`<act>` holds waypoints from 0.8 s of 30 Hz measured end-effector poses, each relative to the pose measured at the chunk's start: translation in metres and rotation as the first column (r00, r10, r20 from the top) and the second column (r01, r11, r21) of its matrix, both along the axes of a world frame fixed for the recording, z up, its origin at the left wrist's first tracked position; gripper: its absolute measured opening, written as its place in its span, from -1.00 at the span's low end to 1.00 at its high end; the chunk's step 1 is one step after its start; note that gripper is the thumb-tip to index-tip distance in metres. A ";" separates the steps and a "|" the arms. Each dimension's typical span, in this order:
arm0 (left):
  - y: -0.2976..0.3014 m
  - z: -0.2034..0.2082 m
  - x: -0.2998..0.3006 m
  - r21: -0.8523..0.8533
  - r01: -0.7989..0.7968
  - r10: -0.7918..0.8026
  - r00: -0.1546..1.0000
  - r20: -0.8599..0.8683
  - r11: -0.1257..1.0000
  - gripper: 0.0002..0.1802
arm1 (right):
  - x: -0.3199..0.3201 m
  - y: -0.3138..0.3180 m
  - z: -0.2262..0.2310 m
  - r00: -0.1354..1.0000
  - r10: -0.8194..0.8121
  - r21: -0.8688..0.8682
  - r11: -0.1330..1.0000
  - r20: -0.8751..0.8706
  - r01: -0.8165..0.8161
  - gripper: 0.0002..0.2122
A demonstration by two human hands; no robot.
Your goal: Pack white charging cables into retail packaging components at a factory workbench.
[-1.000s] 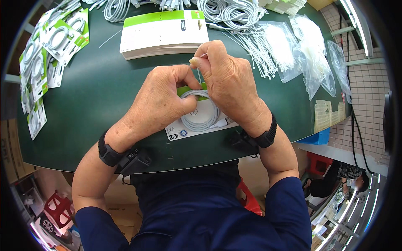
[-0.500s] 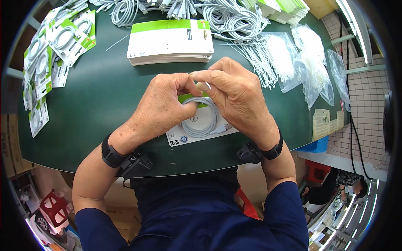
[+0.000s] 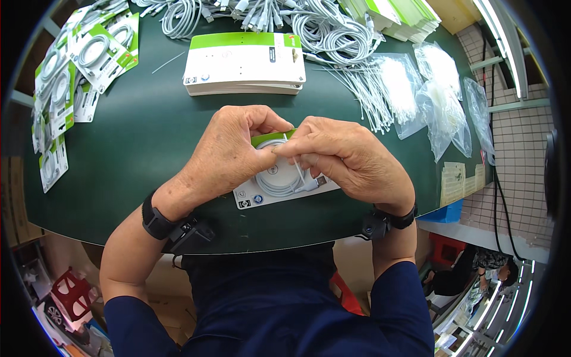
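Observation:
A coiled light-grey charging cable [image 3: 275, 191] rests on a white and green packaging card [image 3: 252, 197] near the table's front edge. My left hand [image 3: 221, 146] is closed on the card's top left, its thumb against the coil and its fingers partly hidden at the upper edge. Over the coil's right side, my right hand [image 3: 360, 156] has thumb and forefinger pinched on a thin white cable tie [image 3: 299, 165], which runs across the cable. The cable's USB plug [image 3: 320, 181] shows just below the right fingers. My right hand hides the card's right part.
Behind the hands is a stack of blank cards [image 3: 244, 62]. Loose white cable ties [image 3: 366, 95] and clear plastic bags [image 3: 443, 113] lie to the right. Bundled grey cables [image 3: 333, 35] fill the far edge. Cards with cables attached [image 3: 59, 89] are heaped at the left.
My right hand has come down and slightly right, from the card's top edge to over the coil. The tie now shows lying across the coil. My left hand has hardly moved.

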State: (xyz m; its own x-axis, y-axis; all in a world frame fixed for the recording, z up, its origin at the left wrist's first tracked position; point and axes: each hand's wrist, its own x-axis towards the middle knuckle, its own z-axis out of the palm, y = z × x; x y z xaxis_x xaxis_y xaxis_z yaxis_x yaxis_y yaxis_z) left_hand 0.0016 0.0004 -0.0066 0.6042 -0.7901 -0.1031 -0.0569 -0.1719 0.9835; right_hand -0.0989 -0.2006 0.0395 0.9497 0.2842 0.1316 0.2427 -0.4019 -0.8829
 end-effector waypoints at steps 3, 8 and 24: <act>-0.001 -0.006 -0.001 -0.096 -0.044 0.051 0.996 0.070 0.994 -0.65 | 0.000 -0.001 0.002 0.999 0.006 -0.025 1.000 0.035 -0.005 -0.75; 0.001 -0.003 0.000 -0.103 -0.036 0.044 0.996 0.080 0.994 -0.64 | -0.001 0.000 -0.002 0.999 -0.031 -0.010 0.999 0.041 0.031 -0.73; 0.014 0.018 0.002 -0.125 -0.119 0.126 0.990 0.057 0.985 -0.68 | -0.004 0.018 -0.010 0.751 -0.067 -0.219 0.936 0.657 0.274 -0.75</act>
State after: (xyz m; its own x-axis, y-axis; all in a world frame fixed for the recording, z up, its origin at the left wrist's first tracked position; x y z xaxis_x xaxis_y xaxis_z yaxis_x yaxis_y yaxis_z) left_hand 0.0037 0.0141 0.0109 0.6996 -0.7139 0.0306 -0.1063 -0.0616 0.9924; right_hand -0.1030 -0.1822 0.0298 0.7123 0.2482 0.6565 0.6022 -0.6966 -0.3899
